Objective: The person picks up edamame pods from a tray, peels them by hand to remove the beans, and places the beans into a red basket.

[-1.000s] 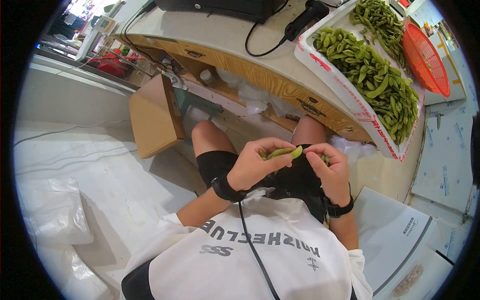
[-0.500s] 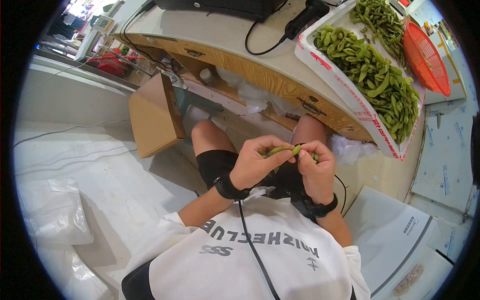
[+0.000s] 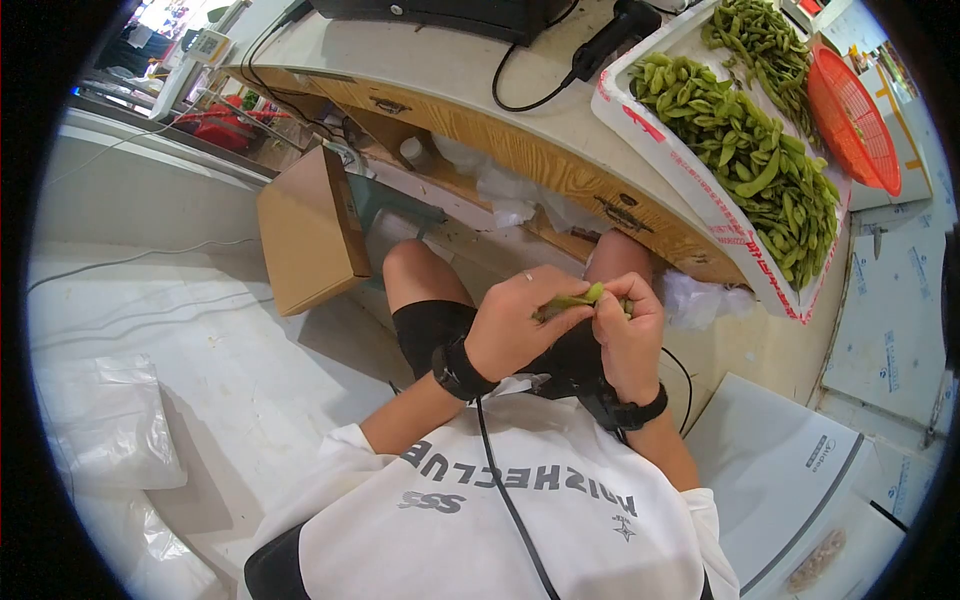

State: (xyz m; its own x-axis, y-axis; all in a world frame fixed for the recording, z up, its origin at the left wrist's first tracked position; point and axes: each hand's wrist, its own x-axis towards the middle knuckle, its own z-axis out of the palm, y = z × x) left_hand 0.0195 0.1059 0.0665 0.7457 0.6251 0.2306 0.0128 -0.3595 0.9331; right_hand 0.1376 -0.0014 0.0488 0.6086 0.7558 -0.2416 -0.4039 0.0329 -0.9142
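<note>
My left hand point(image 3: 512, 322) is closed round green edamame pods, thumb and forefinger pinched together in front of my lap. Against it, my right hand point(image 3: 630, 340) is closed too, with more green showing inside its curled fingers. One bright green pod point(image 3: 595, 292) sticks up where the fingertips of both hands meet. How many pods each hand holds is hidden. On the counter at the upper right, a white foam box point(image 3: 672, 168) carries heaps of edamame pods point(image 3: 745, 145).
A red plastic colander point(image 3: 850, 115) leans at the box's right side. A handheld scanner point(image 3: 612, 38) with a cable lies on the counter point(image 3: 440, 60). A cardboard box point(image 3: 310, 235) stands left of my knees. At lower right is a white Midea appliance point(image 3: 775, 460).
The pod between my fingertips has shifted and tilted more upright. My left hand has turned slightly, and my right fingers have curled in closer.
</note>
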